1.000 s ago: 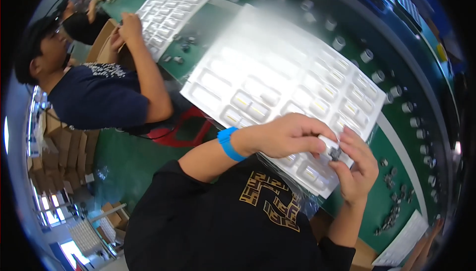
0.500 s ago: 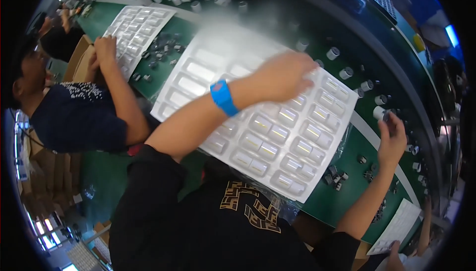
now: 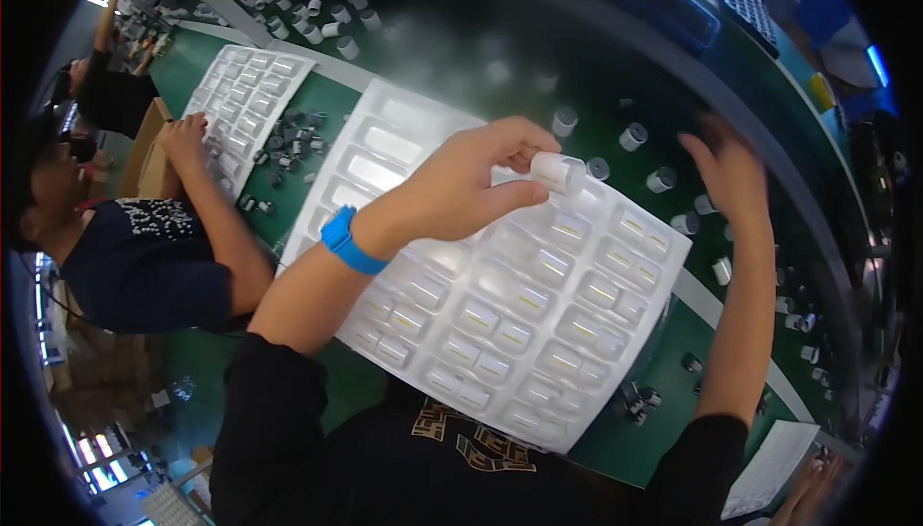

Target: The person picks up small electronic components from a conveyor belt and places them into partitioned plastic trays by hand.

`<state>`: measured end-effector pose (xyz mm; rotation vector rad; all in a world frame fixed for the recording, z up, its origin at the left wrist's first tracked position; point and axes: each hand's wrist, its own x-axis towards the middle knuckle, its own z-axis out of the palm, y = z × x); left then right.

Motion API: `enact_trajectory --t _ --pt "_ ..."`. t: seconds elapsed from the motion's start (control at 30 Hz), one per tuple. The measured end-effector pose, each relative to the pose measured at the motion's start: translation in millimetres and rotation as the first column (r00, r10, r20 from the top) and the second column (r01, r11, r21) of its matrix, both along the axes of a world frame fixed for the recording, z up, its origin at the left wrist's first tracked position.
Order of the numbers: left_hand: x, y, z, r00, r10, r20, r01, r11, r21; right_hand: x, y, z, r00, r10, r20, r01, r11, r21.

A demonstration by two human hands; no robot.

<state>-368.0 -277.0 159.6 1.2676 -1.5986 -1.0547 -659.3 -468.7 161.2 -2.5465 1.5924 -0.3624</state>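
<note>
My left hand (image 3: 481, 175), with a blue wristband (image 3: 352, 240) on its wrist, pinches a white cylinder (image 3: 554, 173) between thumb and fingers above the tray's far edge. Below it lies a white moulded plastic tray (image 3: 461, 348). Its near and right pockets hold white cylinders in pairs, while several at the far left are bare. My right hand (image 3: 733, 175) is raised over the conveyor beyond the tray's right corner. Its thumb stands apart and the fingers are spread but blurred, with nothing visible in them.
More white cylinders (image 3: 633, 136) stand along the dark green conveyor (image 3: 461, 45). Small dark parts lie on the green table beside the tray (image 3: 639, 401). At the left a co-worker (image 3: 154, 257) works at another tray (image 3: 240, 93); another tray (image 3: 769, 473) lies at the lower right.
My left hand has drawn back a little leftward, and a white cylinder now shows in its fingers. My right hand has moved farther away along the conveyor, off the cylinder it was at.
</note>
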Motion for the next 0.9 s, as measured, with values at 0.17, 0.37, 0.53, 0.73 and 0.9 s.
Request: enact_trajectory --t 0.17,0.37,0.53,0.73,0.9 --pt "2 31 0 0.860 0.119 -0.496 -0.070 0.991 0.115 98 -79 -58 0.976 0.125 -0.178 -0.080 0.967 0.244" --pt "4 64 -6 0.850 0.153 -0.505 -0.137 0.988 0.069 103 -61 -44 0.973 0.140 -0.182 -0.065 0.928 0.367" --pt "-4 89 3 0.887 0.134 -0.442 -0.098 0.990 0.103 58 58 16 0.686 0.072 0.724 -0.418 0.854 0.310" --pt "-44 106 6 0.895 0.038 -0.444 -0.017 0.999 0.052 -13 183 36 0.552 0.047 0.833 -0.446 0.860 0.247" --pt "-76 114 2 0.937 -0.047 -0.347 0.052 0.999 0.006 -39 238 30 0.281 -0.062 0.958 -0.470 0.861 0.194"
